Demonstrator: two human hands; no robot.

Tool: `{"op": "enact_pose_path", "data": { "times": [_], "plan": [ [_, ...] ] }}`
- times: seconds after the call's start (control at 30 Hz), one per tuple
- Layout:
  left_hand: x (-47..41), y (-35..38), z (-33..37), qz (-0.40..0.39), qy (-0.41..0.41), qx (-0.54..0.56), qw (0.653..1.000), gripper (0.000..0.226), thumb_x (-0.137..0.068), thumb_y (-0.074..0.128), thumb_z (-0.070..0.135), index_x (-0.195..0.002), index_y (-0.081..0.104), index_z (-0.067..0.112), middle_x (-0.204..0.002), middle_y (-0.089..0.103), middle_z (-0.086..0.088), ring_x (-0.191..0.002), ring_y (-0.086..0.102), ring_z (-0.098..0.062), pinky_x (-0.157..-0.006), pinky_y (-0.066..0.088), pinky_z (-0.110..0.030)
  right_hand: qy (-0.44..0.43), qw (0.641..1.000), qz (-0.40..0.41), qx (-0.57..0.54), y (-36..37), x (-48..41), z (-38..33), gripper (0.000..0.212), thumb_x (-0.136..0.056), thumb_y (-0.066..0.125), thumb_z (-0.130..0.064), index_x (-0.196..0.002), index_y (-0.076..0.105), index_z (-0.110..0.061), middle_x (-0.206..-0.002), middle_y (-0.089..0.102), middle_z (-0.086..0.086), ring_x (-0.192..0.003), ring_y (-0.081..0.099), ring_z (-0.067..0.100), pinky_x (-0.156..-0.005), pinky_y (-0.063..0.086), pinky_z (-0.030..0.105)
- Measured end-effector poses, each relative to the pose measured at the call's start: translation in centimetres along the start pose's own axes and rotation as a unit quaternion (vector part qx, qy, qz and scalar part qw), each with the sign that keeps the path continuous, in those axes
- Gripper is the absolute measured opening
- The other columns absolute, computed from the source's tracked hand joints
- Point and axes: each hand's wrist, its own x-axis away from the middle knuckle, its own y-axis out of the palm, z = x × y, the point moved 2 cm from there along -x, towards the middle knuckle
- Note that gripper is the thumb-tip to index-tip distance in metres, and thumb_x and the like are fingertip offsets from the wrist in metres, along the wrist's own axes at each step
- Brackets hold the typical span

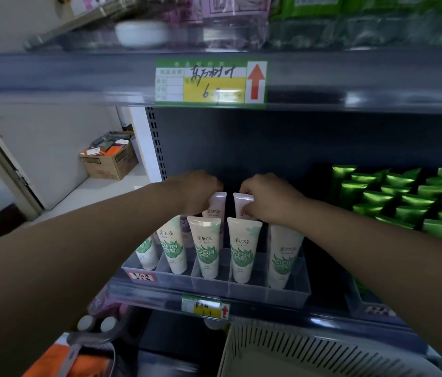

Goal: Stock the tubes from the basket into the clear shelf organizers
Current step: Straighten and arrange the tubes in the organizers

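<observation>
Seating two pink tubes deep in the organizer: left hand and right hand each grip one; releasing likely follows.

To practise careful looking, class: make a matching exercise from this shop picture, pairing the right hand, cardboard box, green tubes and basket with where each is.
Things:
1 right hand
2 cardboard box
3 green tubes
4 basket

Places:
a far left, by the wall
b bottom of the view
c gripping a pink tube in the back row
d far right, in rows

Pairs: 1-c, 2-a, 3-d, 4-b
</observation>
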Motion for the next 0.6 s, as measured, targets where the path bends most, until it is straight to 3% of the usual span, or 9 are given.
{"op": "enact_pose_path", "data": {
  "times": [0.1, 0.17, 0.33, 0.5, 0.6],
  "plan": [
    [0.4, -1.0, -0.1, 0.017, -0.004, 0.036, 0.999, 0.039, -0.088, 0.051, 0.010, -0.127, 0.051, 0.015, -0.120, 0.061, -0.012, -0.108, 0.057, -0.030, -0.087, 0.049, -0.036, -0.021, 0.999, 0.015, -0.022, -1.4, 0.5, -0.4, 0.033, -0.082, 0.063, -0.014, -0.115, 0.062, -0.013, -0.116, 0.064, 0.005, -0.104, 0.060, 0.022, -0.089, 0.050, 0.037],
    [1.1, -2.0, 0.0, 0.052, -0.001, 0.067, 0.996, 0.046, -0.090, 0.048, 0.010, -0.135, 0.044, 0.018, -0.129, 0.056, -0.010, -0.113, 0.055, -0.028, -0.091, 0.047, -0.036, -0.037, 0.997, 0.046, -0.050, -2.6, 1.2, -0.7, 0.032, -0.085, 0.061, -0.016, -0.117, 0.062, -0.014, -0.117, 0.064, 0.003, -0.107, 0.059, 0.018, -0.093, 0.048, 0.032],
    [4.3, -2.8, 1.7, 0.130, 0.053, 0.111, 0.984, 0.041, -0.091, 0.045, 0.014, -0.131, 0.048, 0.017, -0.129, 0.056, -0.006, -0.110, 0.057, -0.024, -0.090, 0.047, -0.035, -0.052, 0.992, 0.061, -0.097, -3.0, 3.7, -1.5, 0.017, -0.086, 0.060, -0.015, -0.100, 0.069, -0.015, -0.095, 0.069, -0.002, -0.087, 0.063, 0.009, -0.080, 0.048, 0.021],
    [6.1, -1.7, 2.1, 0.074, 0.048, 0.098, 0.991, 0.035, -0.087, 0.054, 0.025, -0.121, 0.054, 0.019, -0.119, 0.061, -0.002, -0.099, 0.060, -0.021, -0.085, 0.049, -0.033, -0.061, 0.996, 0.008, -0.068, -1.3, 5.2, -2.4, 0.022, -0.085, 0.062, -0.025, -0.104, 0.068, -0.016, -0.104, 0.068, 0.000, -0.096, 0.063, 0.015, -0.084, 0.051, 0.028],
    [6.7, -1.1, 1.8, 0.021, 0.038, 0.072, 0.996, 0.041, -0.085, 0.059, 0.030, -0.124, 0.051, 0.021, -0.119, 0.062, -0.002, -0.101, 0.061, -0.021, -0.085, 0.051, -0.034, -0.058, 0.998, -0.016, -0.034, -0.6, 5.4, -2.6, 0.022, -0.083, 0.063, -0.025, -0.104, 0.067, -0.019, -0.102, 0.067, -0.001, -0.092, 0.061, 0.016, -0.076, 0.049, 0.026]
  ]
}}
